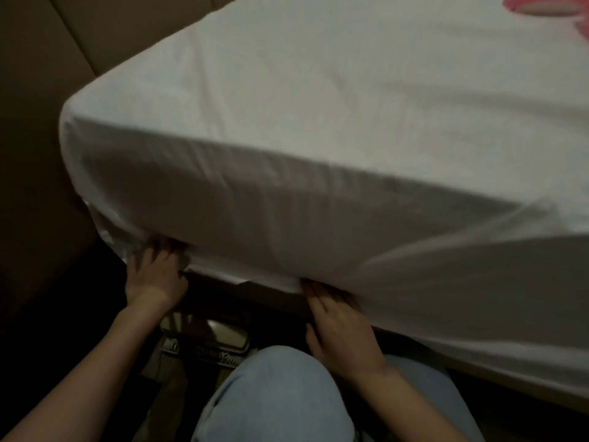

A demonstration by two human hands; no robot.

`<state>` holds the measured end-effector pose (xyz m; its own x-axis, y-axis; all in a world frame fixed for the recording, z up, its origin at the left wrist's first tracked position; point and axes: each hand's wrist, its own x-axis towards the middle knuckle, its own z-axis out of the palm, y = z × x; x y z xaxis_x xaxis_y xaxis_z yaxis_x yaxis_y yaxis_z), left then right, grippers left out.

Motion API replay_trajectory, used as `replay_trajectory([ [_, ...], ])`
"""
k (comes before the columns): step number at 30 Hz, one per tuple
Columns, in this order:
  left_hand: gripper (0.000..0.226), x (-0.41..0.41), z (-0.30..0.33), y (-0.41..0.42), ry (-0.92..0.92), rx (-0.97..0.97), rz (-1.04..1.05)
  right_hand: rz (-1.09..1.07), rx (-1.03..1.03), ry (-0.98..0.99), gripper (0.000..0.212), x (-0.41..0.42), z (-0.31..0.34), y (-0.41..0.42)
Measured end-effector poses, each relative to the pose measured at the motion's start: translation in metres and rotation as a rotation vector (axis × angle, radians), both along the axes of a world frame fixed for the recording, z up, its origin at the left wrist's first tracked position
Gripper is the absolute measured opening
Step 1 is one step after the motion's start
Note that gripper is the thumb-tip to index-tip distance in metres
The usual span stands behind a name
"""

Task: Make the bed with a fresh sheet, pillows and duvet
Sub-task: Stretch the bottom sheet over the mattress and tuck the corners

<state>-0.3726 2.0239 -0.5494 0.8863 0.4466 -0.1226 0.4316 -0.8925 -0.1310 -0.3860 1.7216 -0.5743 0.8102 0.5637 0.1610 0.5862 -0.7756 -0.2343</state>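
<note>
White fitted sheet (pixel 318 129) is sitting stretched over the mattress, covering the top and wrapping down the near side and round the near left corner of the bed. A few creases are running diagonally across the side panel, esp. toward the right where the fabric is bunching a bit.

Left hand (pixel 153 275) is reaching in at the bottom edge right by that corner, fingers curling into the sheet hem where it's tucking under the mattress. Looks like it's gripping the fabric, tho the fingertips are disappearing under the edge so can't see exactly how.

Right hand (pixel 338 327) is further along the same bottom edge, fingers straight and together, tips sliding under the sheet/mattress edge, back of the hand facing up. Not pinching anything afaict.

Person is kneeling or crouching close to the bed, knee in light blue jeans (pixel 274 393) showing between the two arms. Something pink/red (pixel 541 8) is lying on the sheet at the far right corner of the view, too cut off to tell what. Padded brown wall panel (pixel 41 90) is sitting beyond the left edge of the bed. Some boxy thing (pixel 210 339) is on the floor under the bed edge, too dark to ID, can't see if anything's in it.
</note>
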Motion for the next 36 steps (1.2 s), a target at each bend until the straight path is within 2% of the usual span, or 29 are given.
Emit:
replay_trajectory([
  [1, 0.050, -0.004, 0.001, -0.008, -0.067, -0.006, 0.013, 0.012, 0.027, 0.043, 0.072, 0.002, 0.004, -0.001],
  [3, 0.030, -0.014, 0.001, -0.032, -0.334, 0.011, -0.048, 0.020, 0.065, 0.143, 0.064, 0.003, 0.013, -0.008],
  [5, 0.025, -0.023, -0.004, -0.063, -0.552, -0.061, -0.259, -0.041, 0.071, 0.103, 0.056, -0.004, 0.016, -0.023],
  [6, 0.029, -0.027, -0.005, -0.079, -0.565, -0.149, -0.439, -0.086, 0.088, 0.047, 0.051, -0.012, 0.017, -0.033],
  [8, 0.045, -0.027, -0.014, -0.103, -0.436, -0.269, -0.866, -0.206, 0.101, -0.121, 0.044, -0.028, 0.011, -0.062],
  [9, 0.053, -0.023, -0.017, -0.111, -0.335, -0.290, -1.004, -0.282, 0.076, -0.206, 0.044, -0.035, 0.007, -0.080],
  [10, 0.061, -0.019, -0.018, -0.116, -0.228, -0.337, -1.056, -0.348, 0.041, -0.249, 0.046, -0.040, 0.004, -0.097],
  [13, 0.093, -0.009, -0.021, -0.118, -0.091, -0.501, -0.952, -0.416, -0.025, -0.228, 0.059, -0.041, -0.001, -0.120],
  [15, 0.099, -0.008, -0.016, -0.120, -0.017, -0.535, -0.880, -0.370, 0.029, -0.120, 0.055, -0.042, 0.002, -0.120],
  [17, 0.073, -0.005, 0.015, -0.133, 0.077, -0.658, -0.783, -0.301, 0.108, -0.002, 0.050, -0.041, 0.010, -0.129],
  [19, 0.037, -0.002, 0.055, -0.158, 0.217, -0.726, -0.818, -0.335, 0.321, 0.132, 0.039, -0.047, 0.017, -0.150],
  [21, 0.018, 0.000, 0.105, -0.196, 0.231, -0.830, -0.959, -0.592, 0.620, 0.105, 0.018, -0.058, 0.029, -0.176],
  [22, 0.017, -0.002, 0.133, -0.220, 0.216, -0.911, -1.034, -0.778, 0.761, 0.038, 0.009, -0.064, 0.036, -0.191],
  [24, 0.020, -0.007, 0.179, -0.269, 0.130, -1.022, -1.212, -1.161, 1.016, -0.066, 0.010, -0.072, 0.056, -0.223],
  [25, 0.021, -0.009, 0.198, -0.291, 0.021, -1.027, -1.332, -1.304, 1.120, -0.119, 0.004, -0.074, 0.068, -0.243],
  [26, 0.023, -0.008, 0.214, -0.311, -0.108, -1.005, -1.455, -1.414, 1.194, -0.168, 0.012, -0.075, 0.079, -0.263],
  [28, 0.026, 0.004, 0.236, -0.351, -0.348, -0.814, -1.653, -1.507, 1.290, -0.222, 0.038, -0.071, 0.102, -0.302],
  [30, 0.033, 0.024, 0.246, -0.388, -0.464, -0.598, -1.681, -1.546, 1.247, -0.199, 0.047, -0.066, 0.119, -0.334],
  [34, 0.066, 0.060, 0.237, -0.440, -0.317, -0.398, -1.516, -1.492, 1.138, -0.085, 0.050, -0.055, 0.143, -0.374],
  [36, 0.079, 0.065, 0.223, -0.453, -0.220, -0.330, -1.454, -1.411, 1.052, -0.027, 0.043, -0.051, 0.147, -0.379],
])
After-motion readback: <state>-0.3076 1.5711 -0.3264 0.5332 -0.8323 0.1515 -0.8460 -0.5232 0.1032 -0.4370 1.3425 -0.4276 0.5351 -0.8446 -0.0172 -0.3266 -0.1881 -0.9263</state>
